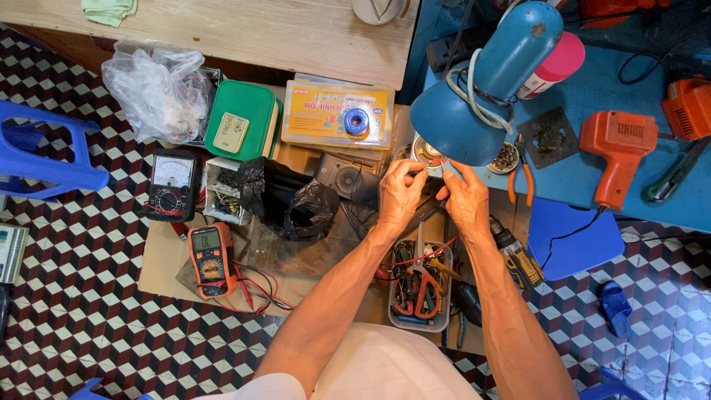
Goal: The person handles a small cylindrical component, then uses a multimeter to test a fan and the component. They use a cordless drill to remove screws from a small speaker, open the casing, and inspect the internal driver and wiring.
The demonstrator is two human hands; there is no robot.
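The floor (67, 296) with a checked cube pattern in red, black and white fills the left and the lower part of the frame. At the top lies a pale wooden board (259, 33), and at the upper right a blue table (592, 170) carries an orange heat gun (618, 148) and orange-handled pliers (522, 174). A blue desk lamp (481, 89) hangs over the centre, its shade turned down. At the left edge stands a blue plastic stool (44, 148).

Under the board, from left to right, are a crumpled clear plastic bag (159, 89), a green box (244, 118) and a yellow flat box (337, 115) with a blue tape roll (356, 121) on it. Below them lie a black plastic bag (285, 196), a black analog meter (172, 185) and an orange digital multimeter (209, 259) with red leads.

Both forearms come up from the bottom edge to the centre. The left hand (400, 196) and the right hand (465, 200) are close together just under the lamp shade, fingers curled, the fingertips pinching a small dark part (432, 191) between them; what it is I cannot tell. Below the hands a clear plastic tray (421, 285) holds orange-handled scissors (422, 285) and small tools
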